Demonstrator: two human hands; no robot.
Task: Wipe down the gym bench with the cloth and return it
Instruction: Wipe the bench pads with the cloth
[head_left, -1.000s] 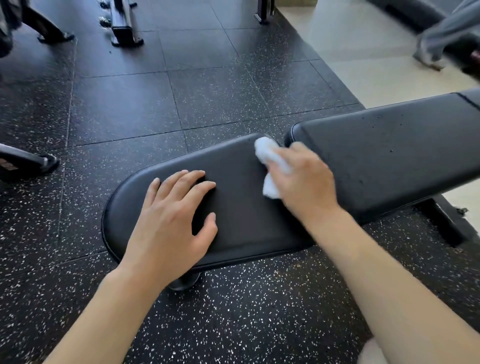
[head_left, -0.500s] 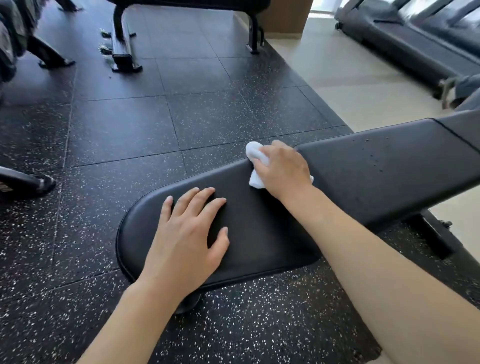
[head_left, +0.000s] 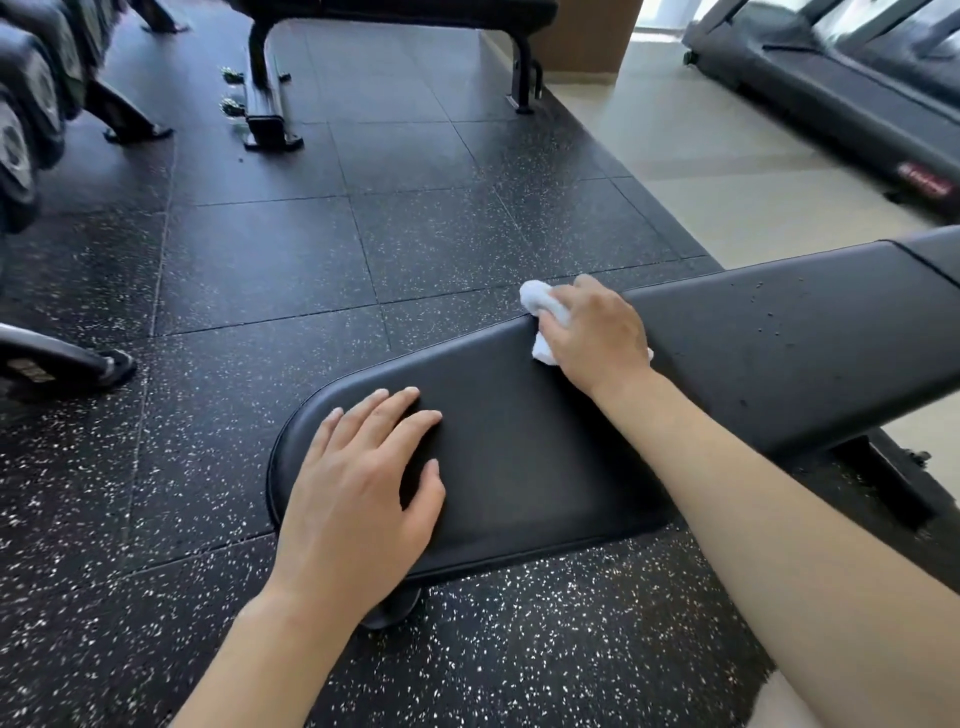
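At far left, dumbbells (head_left: 26, 104) sit on a rack above the speckled rubber floor (head_left: 260, 260). The left hand (head_left: 358, 493) lies flat, fingers spread, on the near seat pad of the counter (head_left: 545, 467). Right of it, the right hand (head_left: 597, 332) grips the white cloth (head_left: 540, 304), pressing it where the two pads meet. A treadmill (head_left: 831, 88) stands far right.

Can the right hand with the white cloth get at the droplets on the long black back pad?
Probably yes: the right hand presses the white cloth beside the black back pad; nothing blocks the droplets.
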